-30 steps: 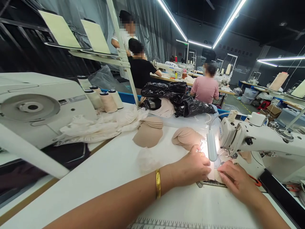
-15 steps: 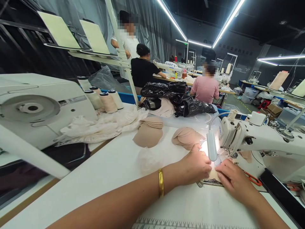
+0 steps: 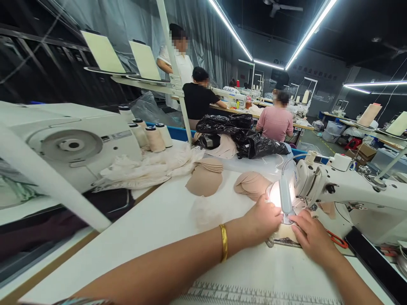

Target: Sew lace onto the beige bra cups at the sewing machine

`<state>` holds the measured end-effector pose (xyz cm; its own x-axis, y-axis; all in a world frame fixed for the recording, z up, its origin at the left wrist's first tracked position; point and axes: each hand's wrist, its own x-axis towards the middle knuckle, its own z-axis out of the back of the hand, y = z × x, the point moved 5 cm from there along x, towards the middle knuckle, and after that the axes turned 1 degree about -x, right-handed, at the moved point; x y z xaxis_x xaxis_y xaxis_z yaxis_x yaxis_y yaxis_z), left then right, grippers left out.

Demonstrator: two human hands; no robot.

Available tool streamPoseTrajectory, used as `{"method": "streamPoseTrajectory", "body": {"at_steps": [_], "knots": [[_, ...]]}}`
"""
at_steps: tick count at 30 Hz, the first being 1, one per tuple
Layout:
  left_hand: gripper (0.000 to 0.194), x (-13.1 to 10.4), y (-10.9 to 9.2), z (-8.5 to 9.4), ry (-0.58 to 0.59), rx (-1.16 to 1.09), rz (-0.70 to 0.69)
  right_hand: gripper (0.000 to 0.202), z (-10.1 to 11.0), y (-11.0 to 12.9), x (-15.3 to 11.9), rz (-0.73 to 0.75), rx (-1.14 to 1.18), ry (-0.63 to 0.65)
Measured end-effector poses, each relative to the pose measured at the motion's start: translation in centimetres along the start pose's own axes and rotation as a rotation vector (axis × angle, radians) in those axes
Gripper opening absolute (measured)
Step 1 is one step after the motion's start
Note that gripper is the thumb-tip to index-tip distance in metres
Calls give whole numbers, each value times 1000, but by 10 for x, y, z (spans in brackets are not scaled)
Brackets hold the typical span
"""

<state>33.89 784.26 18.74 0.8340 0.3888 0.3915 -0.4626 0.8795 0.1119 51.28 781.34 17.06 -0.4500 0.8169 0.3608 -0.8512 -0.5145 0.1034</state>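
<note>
Under a lit grey lamp (image 3: 286, 195), my left hand (image 3: 263, 220) has its fingers bent and pressed together at a piece of beige fabric (image 3: 285, 233). What the fingertips pinch is too small to make out. My right hand (image 3: 313, 237) lies on the other side of that fabric, its thumb and fingers apart and the fingertips near the needle area of the white sewing machine (image 3: 346, 182). Two stacks of cut beige pieces, one fanned (image 3: 205, 178) and one rounder (image 3: 252, 185), lie on the white table (image 3: 165, 228) beyond my left forearm.
Black plastic bags (image 3: 241, 135) lie behind the stacks. At the left stand thread cones (image 3: 155, 139) and another machine (image 3: 73, 140). Orange-handled scissors (image 3: 337, 239) rest right of my right hand. A ruler (image 3: 235, 292) runs along the near edge. Several people sit or stand farther back.
The camera view has shifted slightly, so the background sits farther right. My left fingers have moved a little back from the fabric's middle, and more of the fabric shows between my hands.
</note>
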Motion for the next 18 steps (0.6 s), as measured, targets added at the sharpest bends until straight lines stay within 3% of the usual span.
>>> {"method": "streamPoseTrajectory", "body": {"at_steps": [3, 5, 7, 10, 12, 14, 16, 18], "knots": [[12, -32, -26, 19, 76, -23, 13, 28, -7, -8, -9, 17, 38, -54], [17, -58, -29, 35, 81, -93, 122, 26, -14, -18, -16, 34, 68, -98], [12, -90, -11, 54, -26, -139, 346, 25, -24, -27, -19, 66, 94, -112], [23, -147, 39, 79, -258, -133, 839, 23, -34, -36, -20, 105, 112, -122], [32, -177, 68, 82, -265, -183, 1089, 22, -33, -34, -19, 131, 111, -141], [22, -187, 85, 77, -203, -286, 1166, 20, -26, -24, -18, 160, 117, -143], [4, -183, 90, 73, -164, -372, 1133, 20, -17, -8, -15, 170, 155, -107], [12, -174, 86, 73, -159, -424, 1087, 22, -8, 14, -14, 143, 228, -44]]}}
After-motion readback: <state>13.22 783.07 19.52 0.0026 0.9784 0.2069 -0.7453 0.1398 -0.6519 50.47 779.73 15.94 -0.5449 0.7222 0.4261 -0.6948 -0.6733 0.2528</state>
